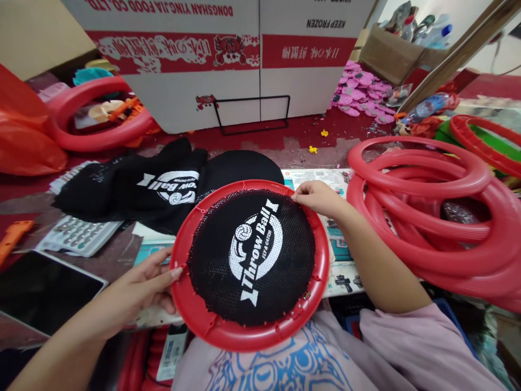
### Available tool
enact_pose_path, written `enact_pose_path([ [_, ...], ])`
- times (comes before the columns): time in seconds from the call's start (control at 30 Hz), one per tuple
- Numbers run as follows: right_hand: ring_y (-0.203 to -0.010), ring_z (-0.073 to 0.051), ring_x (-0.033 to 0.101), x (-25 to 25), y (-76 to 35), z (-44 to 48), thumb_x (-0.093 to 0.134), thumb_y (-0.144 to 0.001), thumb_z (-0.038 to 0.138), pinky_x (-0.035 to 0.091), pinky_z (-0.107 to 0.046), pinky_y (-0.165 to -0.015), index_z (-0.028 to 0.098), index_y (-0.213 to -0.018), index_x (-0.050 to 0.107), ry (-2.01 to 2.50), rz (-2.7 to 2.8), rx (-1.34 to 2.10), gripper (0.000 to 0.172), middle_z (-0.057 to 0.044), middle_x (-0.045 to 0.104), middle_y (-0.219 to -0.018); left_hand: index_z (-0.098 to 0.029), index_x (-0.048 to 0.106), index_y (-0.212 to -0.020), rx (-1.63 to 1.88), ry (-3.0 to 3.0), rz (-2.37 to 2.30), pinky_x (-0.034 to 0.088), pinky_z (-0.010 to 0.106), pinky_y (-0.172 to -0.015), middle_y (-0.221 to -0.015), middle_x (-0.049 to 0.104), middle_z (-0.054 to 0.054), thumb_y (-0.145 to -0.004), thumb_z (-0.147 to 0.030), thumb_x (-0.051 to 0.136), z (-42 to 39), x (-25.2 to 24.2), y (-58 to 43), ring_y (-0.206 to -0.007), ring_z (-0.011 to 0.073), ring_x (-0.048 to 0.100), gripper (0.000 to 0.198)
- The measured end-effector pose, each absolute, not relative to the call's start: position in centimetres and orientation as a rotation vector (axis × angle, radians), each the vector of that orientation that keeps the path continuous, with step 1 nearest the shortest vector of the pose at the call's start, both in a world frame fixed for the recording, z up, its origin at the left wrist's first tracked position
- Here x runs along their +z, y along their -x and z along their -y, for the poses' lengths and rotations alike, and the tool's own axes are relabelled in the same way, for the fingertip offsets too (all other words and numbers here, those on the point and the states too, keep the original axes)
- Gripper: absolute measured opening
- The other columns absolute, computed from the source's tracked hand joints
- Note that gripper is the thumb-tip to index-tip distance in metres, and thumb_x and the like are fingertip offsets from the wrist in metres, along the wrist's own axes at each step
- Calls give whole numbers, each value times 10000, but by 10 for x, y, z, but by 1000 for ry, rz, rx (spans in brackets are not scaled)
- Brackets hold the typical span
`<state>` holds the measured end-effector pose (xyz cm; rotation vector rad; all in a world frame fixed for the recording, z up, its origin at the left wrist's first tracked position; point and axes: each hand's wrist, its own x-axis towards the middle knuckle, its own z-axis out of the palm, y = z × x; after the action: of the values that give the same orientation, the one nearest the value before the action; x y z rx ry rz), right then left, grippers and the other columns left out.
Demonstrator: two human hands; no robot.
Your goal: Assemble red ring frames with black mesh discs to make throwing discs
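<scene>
A round red plastic ring (249, 339) with black mesh netting (215, 260) stretched across it lies in front of my body, partly over my lap. White "Throw Ball" lettering is printed on the netting. My left hand (157, 279) grips the ring's left rim, thumb on top and fingers beneath. At the upper right rim, my right hand (315, 196) pinches the edge where netting meets ring; its fingertips are partly hidden. Beyond the ring lie a printed black mesh pile (134, 184) and a plain-looking black mesh disc (244, 165).
Stacked red rings (415, 260) rise at the right. A white carton (171, 98) stands behind, with a black wire frame (252, 130) before it. Pink pieces (362, 89) are heaped at the back right. A calculator (77, 233) and a tablet (44, 290) lie at the left.
</scene>
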<state>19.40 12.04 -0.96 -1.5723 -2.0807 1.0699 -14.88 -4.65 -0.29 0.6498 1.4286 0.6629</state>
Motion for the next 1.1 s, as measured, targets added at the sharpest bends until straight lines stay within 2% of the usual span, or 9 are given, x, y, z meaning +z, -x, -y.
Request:
enact_pose_path([
  [0.23, -574, -110, 479, -10, -191, -120, 560, -740, 300, 358, -258, -562, 178, -640, 580, 1628, 2121, 1000, 159, 11, 558, -600, -361, 517, -1284, 661, -638, -1459, 521, 280, -446, -659, 698, 12, -679, -396, 770, 44, -6, 152, -488, 191, 620, 658],
  [0.37, -614, -115, 540, -2, -191, -116, 564, -759, 295, 403, -248, -593, 171, -686, 633, 1670, 2172, 923, 160, -9, 631, -661, -361, 643, -1144, 658, -599, -1434, 576, 333, -553, -830, 741, 27, -617, -386, 815, 43, -6, 154, -599, 209, 664, 555],
  [0.43, -688, -129, 584, 10, -199, -116, 546, -799, 327, 435, -251, -648, 177, -789, 671, 1737, 2174, 803, 196, -25, 675, -758, -338, 725, -982, 689, -565, -1443, 591, 329, -635, -923, 750, 26, -586, -398, 827, 43, -2, 152, -685, 215, 683, 413],
  [0.57, -1024, -262, 582, 37, -236, -130, 551, -834, 413, 429, -395, -891, 143, -1061, 655, 2055, 2059, 341, 367, -154, 647, -1116, -345, 761, -761, 789, -500, -1535, 603, 354, -688, -860, 769, -1, -544, -541, 780, 46, 10, 139, -807, 286, 707, 293],
  [0.67, -1165, -404, 491, 42, -269, -148, 668, -754, 465, 381, -527, -932, 66, -1091, 638, 2341, 1922, 93, 523, -273, 570, -1206, -414, 755, -814, 879, -414, -1568, 615, 392, -701, -923, 765, -58, -550, -609, 725, 47, 13, 130, -1014, 335, 675, 329],
  [0.77, -1102, -403, 546, 33, -290, -162, 741, -692, 448, 415, -510, -880, 38, -1114, 622, 2488, 1858, 35, 600, -302, 580, -1169, -393, 751, -900, 1006, -364, -1544, 624, 378, -738, -1064, 738, -58, -571, -610, 710, 41, 9, 122, -1182, 330, 593, 396],
  [0.87, -1016, -348, 601, 23, -296, -167, 693, -741, 444, 437, -450, -832, 27, -1059, 638, 2473, 1888, 26, 527, -298, 618, -1085, -327, 736, -971, 1097, -317, -1544, 607, 360, -851, -1109, 727, -34, -645, -647, 664, 32, 9, 108, -1236, 304, 555, 462],
  [0.97, -938, -260, 621, 27, -288, -163, 653, -778, 431, 459, -398, -805, 81, -961, 652, 2384, 1938, -2, 395, -189, 661, -969, -291, 693, -1098, 1251, -296, -1545, 605, 400, -873, -1087, 735, -19, -704, -677, 606, 29, 16, 90, -1210, 311, 569, 558],
  [1.1, -929, -316, 616, 69, -270, -139, 565, -830, 426, 447, -438, -803, 111, -874, 659, 2165, 1893, -171, 332, -184, 647, -887, -369, 553, -1289, 1428, -632, -1540, 583, 443, -885, -1102, 717, -58, -808, -687, 410, 31, 28, 79, -1255, 296, 519, 594],
])
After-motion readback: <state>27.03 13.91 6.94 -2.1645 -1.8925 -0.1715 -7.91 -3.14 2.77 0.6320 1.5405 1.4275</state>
